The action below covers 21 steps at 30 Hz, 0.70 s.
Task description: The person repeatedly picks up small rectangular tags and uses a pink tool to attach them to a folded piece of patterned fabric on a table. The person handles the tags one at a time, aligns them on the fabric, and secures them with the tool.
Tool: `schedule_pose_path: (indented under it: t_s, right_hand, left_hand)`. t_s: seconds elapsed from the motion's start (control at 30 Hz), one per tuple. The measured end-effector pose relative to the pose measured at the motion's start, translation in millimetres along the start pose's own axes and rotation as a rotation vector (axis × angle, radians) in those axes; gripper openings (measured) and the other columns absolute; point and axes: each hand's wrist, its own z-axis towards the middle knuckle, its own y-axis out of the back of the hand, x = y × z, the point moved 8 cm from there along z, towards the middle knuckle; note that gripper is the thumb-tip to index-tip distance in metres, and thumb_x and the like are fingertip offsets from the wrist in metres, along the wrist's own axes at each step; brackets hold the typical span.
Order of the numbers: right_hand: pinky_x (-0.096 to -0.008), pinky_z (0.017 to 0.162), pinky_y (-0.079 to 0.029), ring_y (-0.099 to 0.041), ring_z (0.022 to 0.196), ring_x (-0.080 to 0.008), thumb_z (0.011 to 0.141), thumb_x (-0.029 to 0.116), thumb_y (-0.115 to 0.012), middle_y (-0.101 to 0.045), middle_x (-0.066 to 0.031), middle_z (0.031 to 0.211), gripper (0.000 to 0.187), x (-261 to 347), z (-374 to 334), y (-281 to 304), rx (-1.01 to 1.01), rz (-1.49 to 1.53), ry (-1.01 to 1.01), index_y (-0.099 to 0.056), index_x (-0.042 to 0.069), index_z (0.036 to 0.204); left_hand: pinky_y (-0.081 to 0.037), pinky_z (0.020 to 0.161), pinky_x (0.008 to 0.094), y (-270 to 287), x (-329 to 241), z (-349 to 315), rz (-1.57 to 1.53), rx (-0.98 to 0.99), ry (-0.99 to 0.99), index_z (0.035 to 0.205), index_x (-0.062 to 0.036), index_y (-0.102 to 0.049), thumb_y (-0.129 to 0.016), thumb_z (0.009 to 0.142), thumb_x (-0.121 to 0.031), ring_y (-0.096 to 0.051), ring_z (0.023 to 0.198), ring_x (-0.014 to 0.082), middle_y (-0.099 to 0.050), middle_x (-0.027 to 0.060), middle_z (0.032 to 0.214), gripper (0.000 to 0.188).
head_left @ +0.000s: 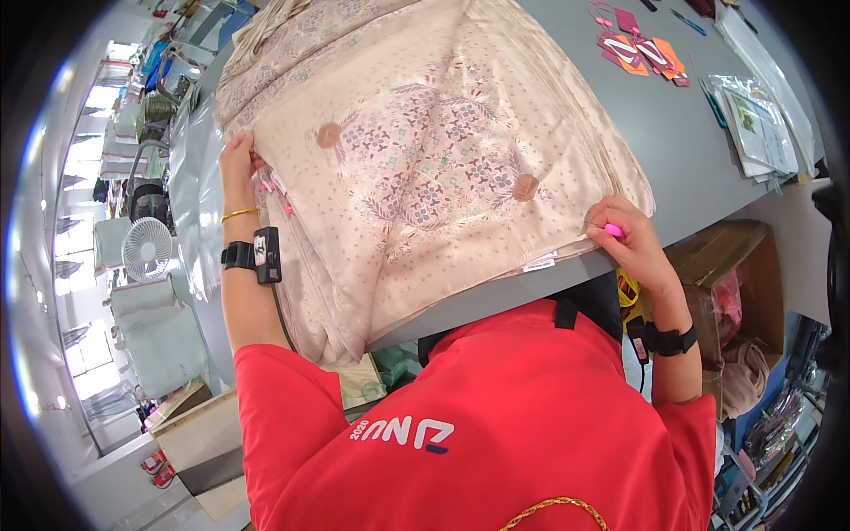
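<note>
A pale pink, silky printed cloth lies in folded layers on the grey table, with purple and green floral patterns across its middle. Two brownish round stickers sit on the pattern. At the cloth's left edge my left hand is closed, pinching the fabric beside a small tag with pink bits. My right hand is closed at the near right corner. A small bright pink object shows between its fingers, its kind unclear; the fingertips touch the cloth there. A white label pokes out from the near edge.
Pink and orange hang tags lie on the table at the far right, near green-handled snips and plastic-wrapped papers. A cardboard box stands low at right. Clear plastic sheeting and a white fan are at left.
</note>
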Motion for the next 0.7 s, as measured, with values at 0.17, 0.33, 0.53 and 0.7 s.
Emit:
schedule_pose_path:
  t_s: [0.17, 0.33, 0.53, 0.7]
  right_hand:
    - [-0.0399, 0.087, -0.054, -0.066, 0.101, -0.0344, 0.1, 0.013, -0.073, -0.067, -0.0126, 0.106, 0.011, 16, 3, 8, 0.059, -0.134, 0.01, -0.071, 0.002, 0.103]
    - [-0.0444, 0.082, -0.054, -0.066, 0.095, -0.0375, 0.101, 0.019, -0.074, -0.067, -0.0134, 0.101, 0.015, 38, 34, 20, 0.079, -0.305, 0.114, -0.069, 0.004, 0.103]
    - [-0.0443, 0.082, -0.054, -0.067, 0.096, -0.0371, 0.101, 0.026, -0.074, -0.067, -0.0141, 0.1, 0.023, 28, 117, 8, 0.001, -0.482, 0.141, -0.068, 0.004, 0.101]
    - [-0.0477, 0.085, -0.056, -0.069, 0.103, -0.0383, 0.104, 0.033, -0.071, -0.069, -0.014, 0.102, 0.028, 24, 136, -5, -0.307, -0.675, 0.232, -0.068, 0.007, 0.112]
  left_hand:
    - [-0.059, 0.078, 0.0328, -6, -5, -17, 0.452, -0.094, -0.414, 0.124, -0.0006, -0.076, -0.075, 0.104, -0.019, -0.069, 0.087, 0.0171, -0.074, 0.0069, 0.104, 0.027]
    - [-0.057, 0.084, 0.0349, -89, -112, -199, 0.508, -0.072, -1.042, 0.121, -0.0031, -0.076, -0.07, 0.102, -0.006, -0.07, 0.093, 0.0257, -0.074, 0.0117, 0.11, 0.02]
    - [-0.058, 0.083, 0.0471, -240, -122, -433, 0.323, 0.833, -1.133, 0.107, -0.0018, -0.076, -0.077, 0.092, -0.004, -0.071, 0.095, 0.0375, -0.072, 0.0146, 0.105, 0.015]
    - [-0.057, 0.082, 0.0448, -303, -88, -440, 0.383, 0.771, -0.919, 0.105, -0.0033, -0.074, -0.076, 0.097, -0.013, -0.069, 0.093, 0.0362, -0.069, 0.0133, 0.1, 0.013]
